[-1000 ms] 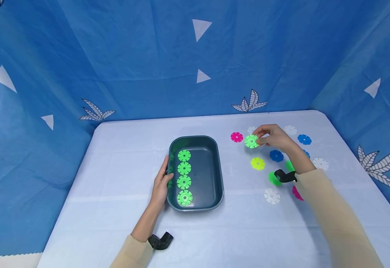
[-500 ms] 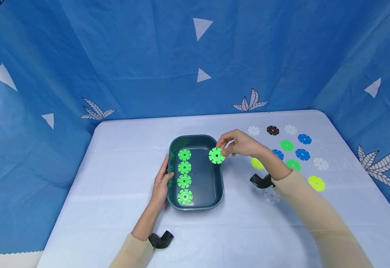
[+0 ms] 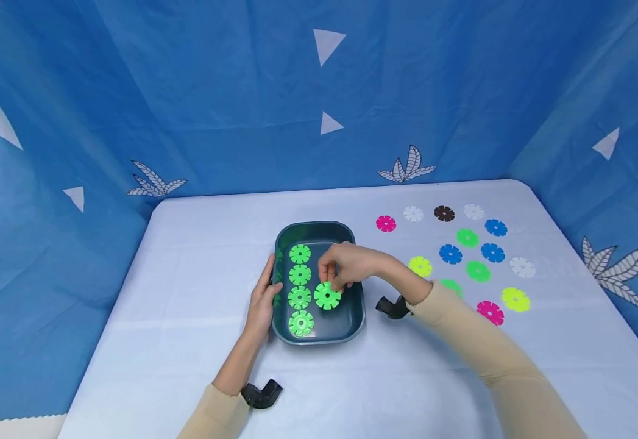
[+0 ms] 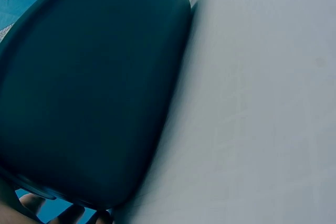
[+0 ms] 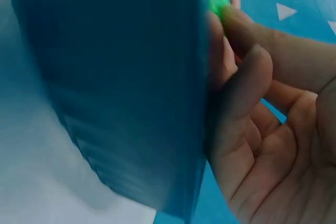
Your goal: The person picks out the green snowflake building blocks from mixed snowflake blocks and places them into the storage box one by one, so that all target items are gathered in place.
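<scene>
Evenly notched green disc (image 3: pixel 323 300), right grip (image 3: pixel 346 264) pinching, round-cornered tray (image 3: pixel 331 325) beneath

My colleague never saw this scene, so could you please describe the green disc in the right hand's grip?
On the white table, find the dark teal tray. Right of its column of green discs is the right hand's grip. The green disc pinched there is the one: unlike its neighbours, it is held.
</scene>
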Available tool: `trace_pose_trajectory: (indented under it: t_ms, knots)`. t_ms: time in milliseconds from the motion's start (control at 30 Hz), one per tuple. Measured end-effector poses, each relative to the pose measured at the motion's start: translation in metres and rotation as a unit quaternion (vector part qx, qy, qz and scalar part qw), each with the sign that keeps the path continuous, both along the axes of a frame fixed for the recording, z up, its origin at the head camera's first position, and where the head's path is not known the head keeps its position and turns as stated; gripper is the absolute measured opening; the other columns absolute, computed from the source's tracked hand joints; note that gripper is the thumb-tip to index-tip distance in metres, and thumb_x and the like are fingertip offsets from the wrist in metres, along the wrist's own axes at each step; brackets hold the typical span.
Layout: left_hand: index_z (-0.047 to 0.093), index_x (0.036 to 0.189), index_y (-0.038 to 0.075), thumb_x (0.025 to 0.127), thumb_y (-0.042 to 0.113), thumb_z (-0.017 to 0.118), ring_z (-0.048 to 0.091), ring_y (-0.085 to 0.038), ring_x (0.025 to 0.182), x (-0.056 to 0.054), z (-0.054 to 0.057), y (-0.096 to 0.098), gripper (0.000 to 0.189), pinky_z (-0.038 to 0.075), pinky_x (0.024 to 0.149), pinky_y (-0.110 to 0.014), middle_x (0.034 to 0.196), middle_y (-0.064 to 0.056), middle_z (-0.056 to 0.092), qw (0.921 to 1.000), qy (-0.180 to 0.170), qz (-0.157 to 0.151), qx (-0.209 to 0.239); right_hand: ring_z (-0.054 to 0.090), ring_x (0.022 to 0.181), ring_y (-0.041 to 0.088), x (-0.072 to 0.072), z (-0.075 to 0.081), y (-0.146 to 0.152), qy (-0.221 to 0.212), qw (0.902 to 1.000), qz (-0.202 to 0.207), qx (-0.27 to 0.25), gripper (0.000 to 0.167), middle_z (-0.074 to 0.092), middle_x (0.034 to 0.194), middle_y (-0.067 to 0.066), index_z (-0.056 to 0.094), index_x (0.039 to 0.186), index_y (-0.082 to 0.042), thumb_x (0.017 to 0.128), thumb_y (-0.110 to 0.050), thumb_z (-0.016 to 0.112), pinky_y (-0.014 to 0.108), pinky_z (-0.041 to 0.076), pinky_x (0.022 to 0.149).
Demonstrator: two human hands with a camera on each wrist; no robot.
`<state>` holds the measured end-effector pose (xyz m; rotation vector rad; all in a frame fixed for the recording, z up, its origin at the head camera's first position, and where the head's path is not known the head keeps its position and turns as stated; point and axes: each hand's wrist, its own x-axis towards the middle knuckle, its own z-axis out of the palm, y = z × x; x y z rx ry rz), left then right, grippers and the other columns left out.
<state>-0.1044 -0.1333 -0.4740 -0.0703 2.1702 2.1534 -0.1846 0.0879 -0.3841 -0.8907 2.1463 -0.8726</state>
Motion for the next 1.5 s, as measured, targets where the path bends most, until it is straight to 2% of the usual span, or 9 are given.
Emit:
trace_pose_trajectory:
  t_ms: [133,333,567,867,1500]
  knots:
    - [0.020,0.158,0.025,0.100,0.011,0.038,0.004,-0.016,0.153,0.002,0.001,-0.001,0.062,0.005,0.124,-0.045,0.165,0.008,0.012,1.0000,0.000,0.000,0.003,0.068,0.062,0.026,0.006,-0.009,-0.010,0.000,0.9986,0.041,0.033,0.014,0.064,0.067,0.002,0.068,0.083,-0.007,0.079,0.006,0.072,0.026,0.053,0.051]
    - [0.018,0.158,0.025,0.101,0.011,0.037,0.003,-0.015,0.153,0.001,0.002,-0.002,0.062,0.005,0.124,-0.044,0.165,0.009,0.011,0.9999,0.004,-0.008,0.008,0.068,0.057,0.023,0.012,-0.022,-0.019,0.010,0.9954,0.065,0.070,0.017,0.065,0.063,0.004,0.067,0.079,-0.007,0.077,0.009,0.073,0.028,0.053,0.050]
    - [0.019,0.158,0.027,0.101,0.011,0.037,0.003,-0.014,0.153,0.002,0.002,-0.002,0.061,0.005,0.124,-0.043,0.165,0.009,0.011,0.9999,-0.001,-0.009,0.007,0.067,0.055,0.019,0.016,-0.029,-0.024,0.010,0.9927,0.065,0.102,0.017,0.066,0.064,0.005,0.067,0.077,-0.007,0.077,0.008,0.074,0.026,0.053,0.051]
    - [0.019,0.158,0.026,0.101,0.011,0.038,0.004,-0.014,0.153,0.002,0.003,-0.002,0.061,0.006,0.124,-0.042,0.164,0.010,0.012,1.0000,0.002,-0.008,0.002,0.067,0.056,0.021,0.017,-0.034,-0.027,0.009,0.9916,0.058,0.115,0.016,0.065,0.063,0.005,0.068,0.076,-0.006,0.075,0.008,0.076,0.026,0.054,0.054]
    - [0.019,0.158,0.025,0.101,0.011,0.038,0.003,-0.015,0.153,0.002,0.003,-0.002,0.062,0.006,0.124,-0.043,0.165,0.009,0.011,1.0000,0.000,-0.007,0.002,0.064,0.054,0.014,0.021,-0.036,-0.028,0.049,0.9882,0.064,0.130,0.015,0.064,0.062,0.000,0.069,0.078,-0.010,0.076,0.004,0.076,0.023,0.050,0.055]
